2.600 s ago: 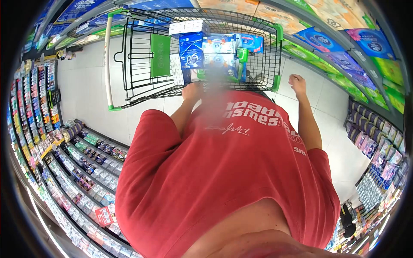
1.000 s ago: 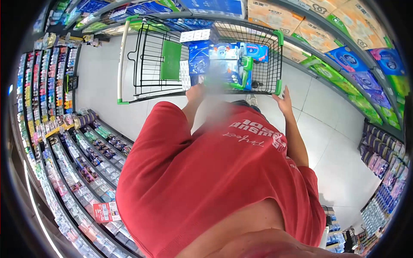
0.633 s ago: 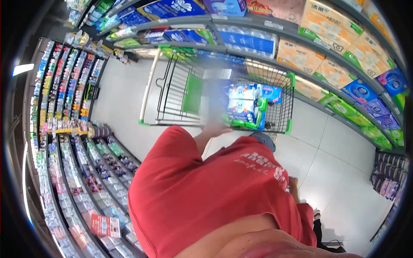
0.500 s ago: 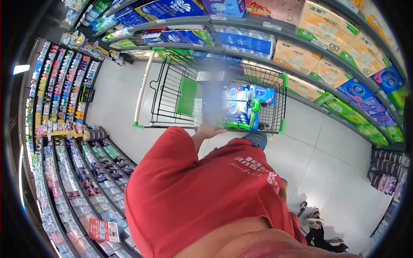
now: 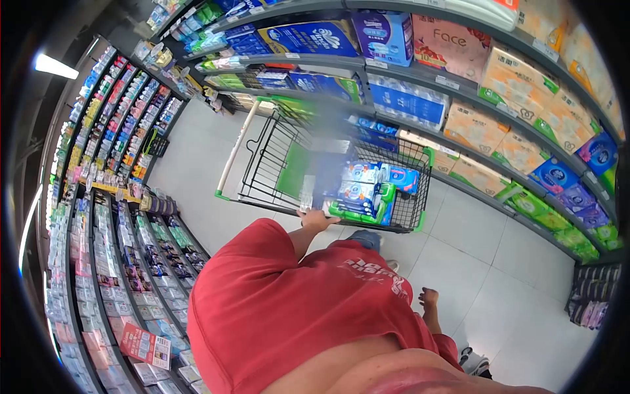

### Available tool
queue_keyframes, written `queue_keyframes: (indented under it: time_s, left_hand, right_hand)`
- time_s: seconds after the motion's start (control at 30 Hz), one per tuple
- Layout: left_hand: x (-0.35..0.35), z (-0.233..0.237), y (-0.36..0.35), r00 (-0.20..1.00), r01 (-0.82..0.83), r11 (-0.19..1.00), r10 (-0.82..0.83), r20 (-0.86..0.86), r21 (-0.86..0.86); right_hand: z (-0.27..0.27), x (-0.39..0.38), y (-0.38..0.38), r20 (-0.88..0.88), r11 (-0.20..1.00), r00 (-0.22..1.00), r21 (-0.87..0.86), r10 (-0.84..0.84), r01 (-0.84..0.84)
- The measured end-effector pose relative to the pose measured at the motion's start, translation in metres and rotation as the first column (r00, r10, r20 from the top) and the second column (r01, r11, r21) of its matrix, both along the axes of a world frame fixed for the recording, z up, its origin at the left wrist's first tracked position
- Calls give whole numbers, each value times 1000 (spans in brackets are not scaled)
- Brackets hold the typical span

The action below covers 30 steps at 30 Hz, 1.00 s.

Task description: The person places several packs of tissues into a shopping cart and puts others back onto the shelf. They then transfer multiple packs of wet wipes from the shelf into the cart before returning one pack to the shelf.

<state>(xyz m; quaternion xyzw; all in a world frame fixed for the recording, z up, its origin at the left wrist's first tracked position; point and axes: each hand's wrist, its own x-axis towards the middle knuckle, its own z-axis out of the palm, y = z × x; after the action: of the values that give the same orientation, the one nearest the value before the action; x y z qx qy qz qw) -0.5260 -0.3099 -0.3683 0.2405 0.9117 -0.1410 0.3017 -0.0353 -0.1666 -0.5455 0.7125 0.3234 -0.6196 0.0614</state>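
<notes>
My left hand (image 5: pixel 317 220) rests at the near side rim of a black wire shopping cart (image 5: pixel 262 172), its fingers curled over the edge. Inside the cart lie several white, blue and green soft packs (image 5: pixel 359 190) that look like wipes. A blue and pink pack (image 5: pixel 401 178) sits behind them. Part of the cart's middle is blurred out. Away from the cart on the right, my right hand (image 5: pixel 428 297) hangs beside my red shirt with its fingers apart, holding nothing.
Shelves of boxed and bagged tissue packs (image 5: pixel 472 131) run along the far side and right. Racks of small bottles (image 5: pixel 125 111) and small packets (image 5: pixel 118 276) line the left. Pale floor tiles (image 5: pixel 485 230) lie between. The cart's long white handle (image 5: pixel 237 148) is at its left end.
The cart now appears lower in view, with my left hand still at its rim. My right hand has come into clearer view, swung out from my shirt. The shelves have shifted in view.
</notes>
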Motion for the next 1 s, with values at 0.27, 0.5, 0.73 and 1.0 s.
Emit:
queue_keyframes:
  time_s: [0.27, 0.5, 0.73, 1.0]
  left_hand:
    - [-45, -21, -51, 993, 26, 999, -22, -118, 36]
    - [-79, -21, -94, 981, 22, 965, 29, -191, 260]
    - [-127, -22, -128, 974, 27, 919, 64, -216, 394]
    - [-193, -19, -169, 957, 147, 802, 34, -289, 579]
  right_hand:
    - [44, -172, 62, -257, 844, 809, 260, 528, -469]
    - [54, -305, 18, 261, 505, 687, 513, 678, -694]
    - [84, -361, -4, 352, 340, 628, 609, 694, -717]
    - [98, -470, -20, 505, 296, 346, 180, 790, -938]
